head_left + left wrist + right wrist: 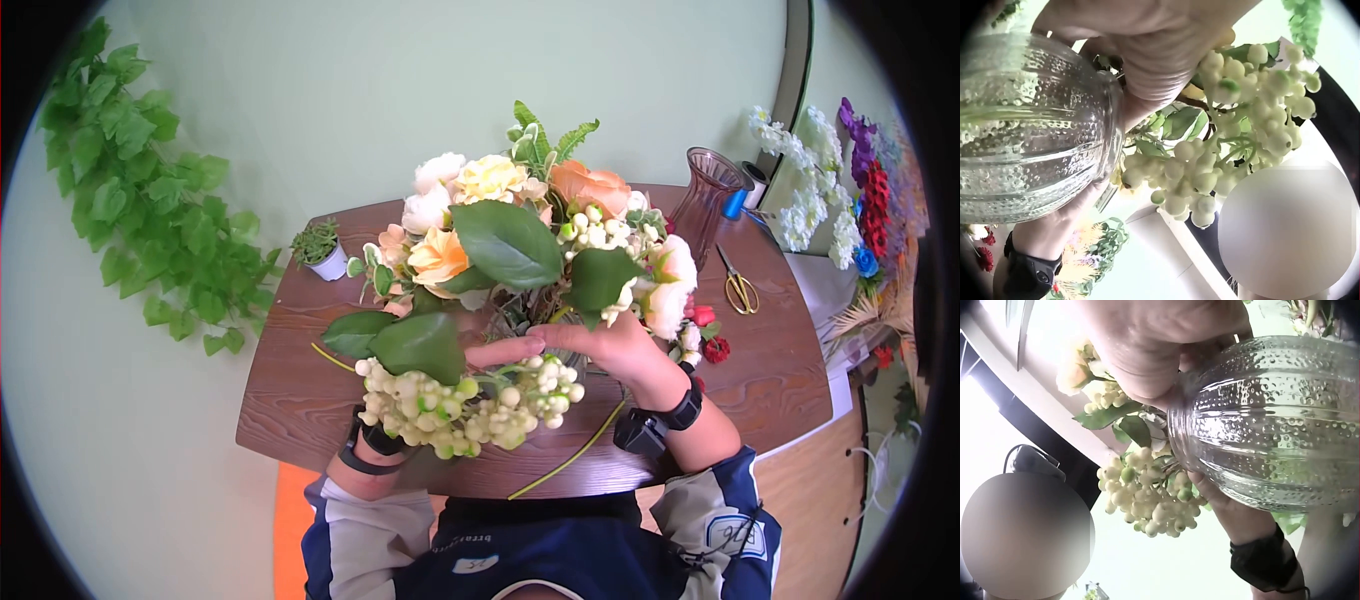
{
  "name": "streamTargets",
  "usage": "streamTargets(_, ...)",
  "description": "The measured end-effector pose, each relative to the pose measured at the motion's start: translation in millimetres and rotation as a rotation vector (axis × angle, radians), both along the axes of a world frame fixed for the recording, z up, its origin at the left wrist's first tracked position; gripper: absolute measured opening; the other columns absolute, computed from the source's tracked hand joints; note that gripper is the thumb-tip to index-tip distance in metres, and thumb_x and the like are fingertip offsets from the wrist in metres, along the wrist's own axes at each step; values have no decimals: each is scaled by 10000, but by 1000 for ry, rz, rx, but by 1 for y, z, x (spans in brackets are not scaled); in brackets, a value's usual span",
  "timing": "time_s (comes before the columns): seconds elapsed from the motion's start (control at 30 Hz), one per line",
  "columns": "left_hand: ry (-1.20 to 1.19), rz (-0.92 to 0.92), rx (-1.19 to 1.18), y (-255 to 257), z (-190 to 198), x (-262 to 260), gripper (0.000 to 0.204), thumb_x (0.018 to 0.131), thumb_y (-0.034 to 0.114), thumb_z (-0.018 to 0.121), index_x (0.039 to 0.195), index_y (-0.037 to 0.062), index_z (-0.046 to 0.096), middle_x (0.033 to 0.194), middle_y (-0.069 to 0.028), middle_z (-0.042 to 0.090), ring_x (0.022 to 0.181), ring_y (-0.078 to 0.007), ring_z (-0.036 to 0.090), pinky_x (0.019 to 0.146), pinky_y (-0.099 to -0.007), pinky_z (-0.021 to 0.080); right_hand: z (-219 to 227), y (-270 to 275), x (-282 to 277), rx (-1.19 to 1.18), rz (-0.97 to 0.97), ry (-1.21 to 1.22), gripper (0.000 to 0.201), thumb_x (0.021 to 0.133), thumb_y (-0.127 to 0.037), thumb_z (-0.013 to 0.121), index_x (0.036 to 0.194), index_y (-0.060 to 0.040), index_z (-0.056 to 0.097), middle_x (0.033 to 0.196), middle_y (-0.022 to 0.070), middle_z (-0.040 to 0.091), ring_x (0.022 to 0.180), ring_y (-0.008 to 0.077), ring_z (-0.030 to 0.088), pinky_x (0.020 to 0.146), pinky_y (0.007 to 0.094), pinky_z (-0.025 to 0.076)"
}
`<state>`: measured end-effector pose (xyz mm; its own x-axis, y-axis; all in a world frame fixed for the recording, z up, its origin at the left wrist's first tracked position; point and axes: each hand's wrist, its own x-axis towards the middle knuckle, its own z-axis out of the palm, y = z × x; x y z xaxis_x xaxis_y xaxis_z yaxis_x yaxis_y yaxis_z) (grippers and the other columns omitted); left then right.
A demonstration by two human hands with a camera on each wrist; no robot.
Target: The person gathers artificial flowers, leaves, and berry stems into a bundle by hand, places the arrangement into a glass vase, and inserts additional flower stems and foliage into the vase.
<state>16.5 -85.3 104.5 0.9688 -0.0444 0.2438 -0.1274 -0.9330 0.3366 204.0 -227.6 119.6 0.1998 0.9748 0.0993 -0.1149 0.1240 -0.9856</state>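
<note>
A clear ribbed glass vase with a bubbled texture [1035,131] holds a full bouquet of artificial flowers. Around the vase's neck, just under the blooms, my left hand [500,352] and right hand [610,348] grip from both sides, thumbs close together in front. Peach roses [590,187], a yellow flower [490,180], white blooms [427,210] and broad green leaves [507,245] fan out above. Clusters of cream berries [430,415] droop over the near side, covering much of my left hand in the head view. The right wrist view shows the vase's rounded body [1272,425] below my fingers.
On the brown wooden table [290,390] stand a small potted plant [325,255] at left and a pinkish glass vase [705,200] at back right. Scissors [740,290], red flowers [715,348] and a cut green stem [575,455] lie there too. More flowers hang at right.
</note>
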Motion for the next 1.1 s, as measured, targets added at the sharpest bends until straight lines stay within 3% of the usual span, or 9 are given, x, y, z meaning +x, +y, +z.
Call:
streamTargets(0.1, -59, -6, -23, -7, 2, 14, 423, 971, 235, 428, 1361, 73, 400, 1315, -162, 474, 1157, -280, 509, 973, -346, 442, -6, -3, -2, 152, -39, -51, 424, 751, -21, 726, 1134, 26, 551, 1065, 77, 617, 950, 149, 582, 791, 284, 496)
streamTargets(0.2, -117, -8, -46, -17, -2, 4, 417, 963, 218, 441, 1352, 72, 413, 1303, -157, 483, 1146, -276, 516, 964, -346, 445, -13, -8, 0, 395, -185, -814, 288, 807, -132, 687, 1060, -18, 610, 965, 86, 659, 842, 152, 613, 726, 304, 499)
streamTargets(0.33, -191, -10, -70, -31, -6, -8, 409, 951, 195, 458, 1341, 71, 432, 1287, -152, 495, 1131, -271, 525, 954, -346, 450, -15, -17, -6, 182, 58, -409, 285, 867, -222, 603, 1104, -65, 616, 998, 83, 659, 867, 172, 620, 740, 302, 492)
streamTargets(0.6, -347, -14, -117, -36, 5, -2, 397, 929, 149, 492, 1318, 70, 469, 1256, -140, 518, 1103, -260, 542, 932, -347, 459, -16, -32, 12, 141, 144, -1035, 339, 892, -120, 562, 1219, -33, 548, 1209, 131, 587, 1080, 237, 580, 917, 329, 462)
streamTargets(0.63, -369, -16, -121, -33, 9, -2, 396, 926, 144, 496, 1315, 70, 474, 1252, -139, 521, 1099, -259, 545, 929, -347, 460, 0, -33, 9, 67, 238, -759, 434, 883, -145, 599, 1281, -16, 482, 1277, 139, 536, 1147, 238, 535, 969, 336, 428)
streamTargets(0.83, -493, -15, -136, -45, 15, -7, 390, 910, 109, 522, 1297, 69, 502, 1229, -130, 539, 1078, -251, 558, 913, -348, 466, -13, -42, 7, 115, 148, -596, 591, 811, -330, 718, 1245, 0, 491, 1224, 148, 556, 1136, 256, 516, 998, 358, 385)
streamTargets(0.87, -492, -14, -133, -36, -13, -16, 390, 910, 109, 522, 1297, 69, 502, 1229, -130, 539, 1078, -251, 558, 913, -348, 466, -17, -42, 10, 155, 124, -629, 593, 805, -329, 725, 1239, 4, 495, 1216, 148, 559, 1130, 254, 519, 996, 357, 386)
streamTargets(1.07, -175, 160, -1702, 49, -170, -108, 479, 842, 71, 609, 1302, 37, 479, 1295, -114, 496, 1153, -230, 510, 934, -353, 457, -21, -52, 42, 57, 128, -697, 636, 713, -208, 811, 1235, -20, 500, 1208, 111, 562, 1081, 221, 547, 960, 332, 411)
streamTargets(1.1, -178, 160, -1700, 43, -158, -108, 479, 842, 71, 609, 1302, 37, 479, 1295, -114, 496, 1153, -230, 510, 934, -353, 457, -21, -52, 47, 32, 116, -646, 683, 680, -177, 834, 1250, -29, 488, 1211, 105, 560, 1074, 217, 551, 959, 330, 413)
